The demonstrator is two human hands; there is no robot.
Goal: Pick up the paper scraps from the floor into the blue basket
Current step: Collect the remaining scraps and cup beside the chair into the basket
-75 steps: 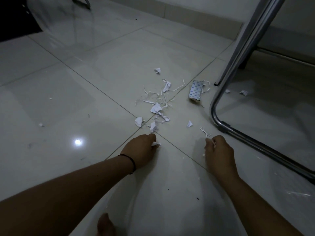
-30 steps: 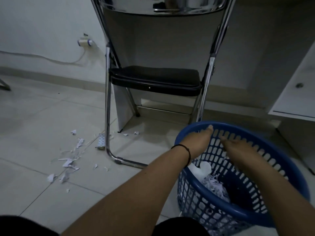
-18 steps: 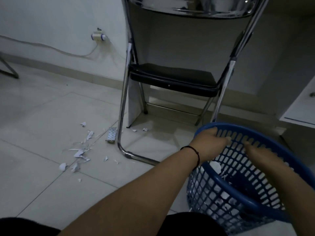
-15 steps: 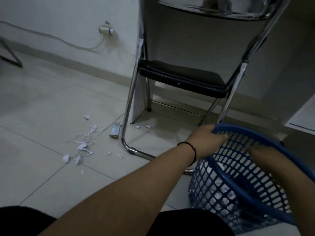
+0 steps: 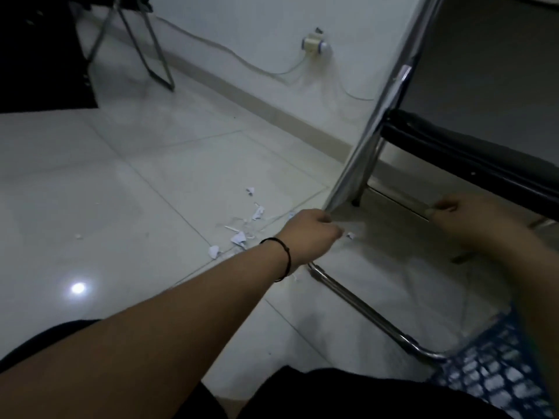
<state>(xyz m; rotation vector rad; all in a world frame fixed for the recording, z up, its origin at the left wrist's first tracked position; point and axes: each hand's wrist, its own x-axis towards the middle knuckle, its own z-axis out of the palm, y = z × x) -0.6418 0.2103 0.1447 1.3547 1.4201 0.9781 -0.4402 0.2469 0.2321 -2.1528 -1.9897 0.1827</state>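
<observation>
Scraps of torn white paper [image 5: 246, 225] lie scattered on the glossy pale tiled floor [image 5: 127, 182], in a loose line that runs from the far piece near the middle of the view toward the near left, following roughly a grout joint. Most are small and irregular; one thin sliver among them has its long axis about crosswise to the view. One more small scrap [image 5: 350, 235] lies alone just right of the left hand [image 5: 308, 234], under the chair.

The left hand, with a thin black band [image 5: 284, 258] on the wrist, is held low over the floor in front of the chrome leg of a folding chair with a black padded seat [image 5: 472, 158]. Its fingers are curled inward, and I cannot tell if they hold something. The right hand [image 5: 472, 220] is stretched forward under the seat; its fingers are bent and the fingertips seem pressed together, but the picture is blurred there and I cannot tell whether they pinch anything.

The blue plastic lattice basket [image 5: 490, 367] stands at the bottom right, beside the person's right forearm, only partly in view, well apart from the scraps. The chair's chrome floor rail reaches its near side.

A white wall socket with a cable [image 5: 316, 45] is on the far wall.
</observation>
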